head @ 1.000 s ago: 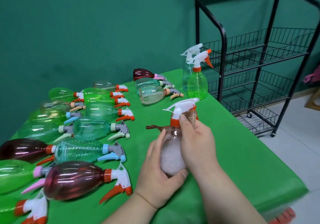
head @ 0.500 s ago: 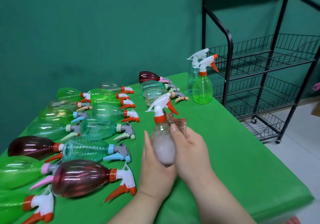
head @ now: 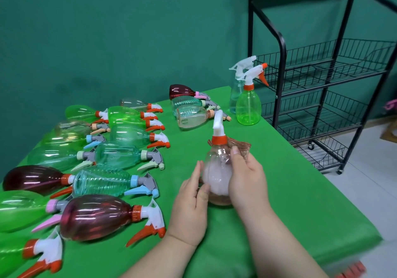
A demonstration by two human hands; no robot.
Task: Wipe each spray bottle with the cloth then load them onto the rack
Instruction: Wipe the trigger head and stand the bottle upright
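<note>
1. Thirteen lying bottles (head: 116, 155), by my count, cover the left of the table (head: 279, 192): green, teal, clear and dark red.
2. Three back bottles (head: 191, 116) lie on their sides behind the hands.
3. The left hand (head: 189, 209) lays straight fingers against the held bottle (head: 217, 170), thumb touching it.
4. That one clear bottle stands upright near the table's middle.
5. The right hand (head: 247, 181) curls round it, pressing one brown cloth (head: 242, 148) on.
6. Two upright bottles (head: 248, 106) stand at the far corner.
7. One rack (head: 283, 63) shows three wire shelves.
</note>
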